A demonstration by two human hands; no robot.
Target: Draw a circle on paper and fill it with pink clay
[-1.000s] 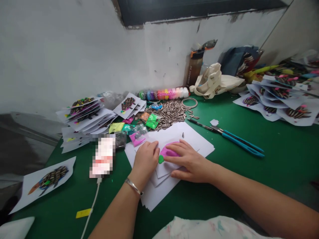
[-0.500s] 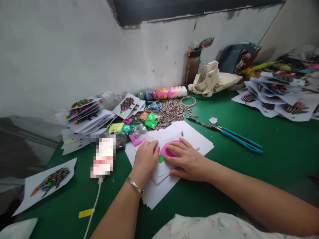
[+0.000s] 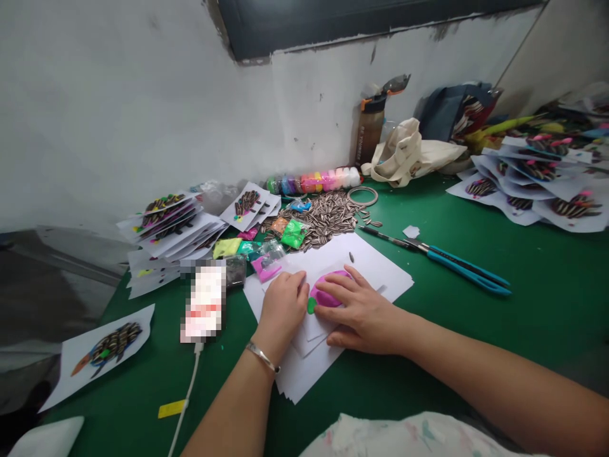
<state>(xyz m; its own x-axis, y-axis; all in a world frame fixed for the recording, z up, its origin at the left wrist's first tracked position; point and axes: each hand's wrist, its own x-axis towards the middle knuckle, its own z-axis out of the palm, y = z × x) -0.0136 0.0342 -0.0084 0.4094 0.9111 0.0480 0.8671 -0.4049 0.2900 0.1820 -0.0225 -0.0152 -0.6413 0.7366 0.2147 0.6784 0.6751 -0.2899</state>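
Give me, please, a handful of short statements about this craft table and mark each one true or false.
1. Both hands rest on the stack of white paper. True: the left hand and right hand press on it.
2. The clay under the right hand is blue. False: the pink clay lies there, with a small green clay piece at its left end.
3. The scissors lie to the right of the paper. True.
4. The sunflower seeds sit in a bowl. False: they lie loose in a pile on the green table.
5. The left hand holds the scissors. False: they lie untouched.
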